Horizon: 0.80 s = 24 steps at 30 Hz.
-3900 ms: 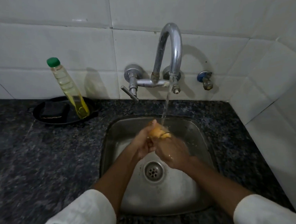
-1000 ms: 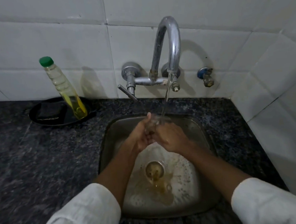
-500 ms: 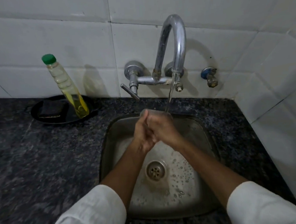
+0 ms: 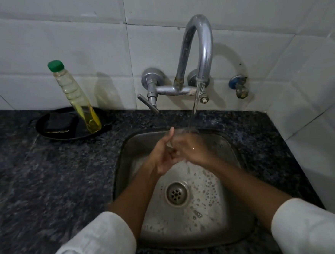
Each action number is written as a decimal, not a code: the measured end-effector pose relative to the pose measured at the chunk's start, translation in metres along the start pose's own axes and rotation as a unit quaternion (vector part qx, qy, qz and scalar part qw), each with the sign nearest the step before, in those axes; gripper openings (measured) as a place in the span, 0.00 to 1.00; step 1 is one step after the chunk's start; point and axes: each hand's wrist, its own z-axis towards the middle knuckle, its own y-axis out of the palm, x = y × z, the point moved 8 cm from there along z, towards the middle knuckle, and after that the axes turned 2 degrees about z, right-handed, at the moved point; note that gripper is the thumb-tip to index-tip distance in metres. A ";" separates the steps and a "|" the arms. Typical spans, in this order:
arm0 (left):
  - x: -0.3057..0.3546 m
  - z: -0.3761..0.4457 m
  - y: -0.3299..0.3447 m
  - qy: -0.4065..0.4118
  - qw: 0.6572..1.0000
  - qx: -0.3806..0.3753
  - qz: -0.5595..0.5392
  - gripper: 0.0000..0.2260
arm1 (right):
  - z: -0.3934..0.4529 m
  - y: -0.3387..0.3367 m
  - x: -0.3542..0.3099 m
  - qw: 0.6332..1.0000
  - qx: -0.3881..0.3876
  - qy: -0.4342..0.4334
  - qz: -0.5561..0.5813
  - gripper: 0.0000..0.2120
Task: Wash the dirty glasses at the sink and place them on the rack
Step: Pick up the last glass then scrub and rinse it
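From my feed I can read no text, brand, number or sign anywhere. The green-capped bottle of yellow liquid [image 4: 75, 97] on the worktop [image 4: 47, 175] carries no label I can make out, and the wall tap [image 4: 195, 51], the white tiles [image 4: 58, 45] and the steel sink [image 4: 236, 217] show no markings either.

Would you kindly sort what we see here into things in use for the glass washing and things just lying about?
In use: glass, held by left hand and right hand; tap, running; sink.

Lying about: green-capped bottle; black dish; dark pad in that dish; small wall valve.
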 end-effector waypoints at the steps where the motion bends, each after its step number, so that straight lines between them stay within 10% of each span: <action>1: -0.004 0.000 0.007 0.014 0.998 -0.026 -0.053 0.19 | 0.001 -0.008 0.002 0.985 0.084 0.039 0.148 0.09; 3: -0.001 0.002 0.011 0.038 0.991 -0.044 -0.123 0.16 | -0.001 -0.011 0.010 0.968 0.153 0.065 0.189 0.09; 7: 0.010 0.009 0.000 0.007 0.998 -0.007 0.065 0.27 | -0.004 0.009 0.012 0.988 -0.014 -0.046 -0.148 0.10; 12: -0.001 0.008 0.006 0.041 0.995 -0.046 -0.080 0.17 | -0.002 -0.010 0.013 0.972 0.115 0.029 0.202 0.09; 16: 0.005 0.014 -0.007 -0.002 0.998 0.006 0.066 0.24 | -0.006 0.012 0.009 0.978 -0.047 -0.094 -0.182 0.09; 18: 0.000 0.010 -0.003 0.006 1.000 -0.003 0.028 0.26 | 0.002 0.004 0.014 1.000 0.008 0.006 0.005 0.08; 21: -0.002 0.007 0.010 0.047 0.990 -0.056 -0.118 0.19 | -0.004 -0.004 0.011 0.925 0.145 0.119 0.331 0.11; 24: 0.006 0.011 -0.002 0.019 1.000 -0.005 0.001 0.21 | -0.006 0.016 -0.008 0.989 -0.030 -0.050 -0.133 0.07</action>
